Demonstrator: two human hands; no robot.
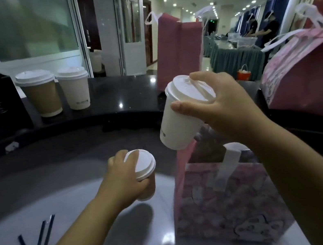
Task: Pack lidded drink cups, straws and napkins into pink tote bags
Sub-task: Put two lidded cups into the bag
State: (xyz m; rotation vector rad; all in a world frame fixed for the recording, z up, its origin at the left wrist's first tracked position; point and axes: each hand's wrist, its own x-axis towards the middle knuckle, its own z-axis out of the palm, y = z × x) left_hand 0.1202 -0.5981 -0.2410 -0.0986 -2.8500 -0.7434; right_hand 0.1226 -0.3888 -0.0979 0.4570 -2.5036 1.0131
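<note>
My right hand point(225, 109) grips a white lidded cup point(179, 119) by its rim, tilted in the air just above the open top of a pink patterned tote bag point(220, 204). My left hand point(123, 178) holds a smaller brown cup with a white lid point(144, 168) from the top, left of the bag and above the grey table. Dark straws point(39, 241) lie on the table at the lower left. The bag's white handle point(231, 162) stands up at its mouth; what is inside the bag is blurred.
A brown lidded cup point(41, 94) and a white lidded cup point(75, 87) stand on the black counter point(120, 90) at the back left. A tall pink tote point(177, 48) stands behind, another pink bag point(307, 72) lies at the right. People work at a far table.
</note>
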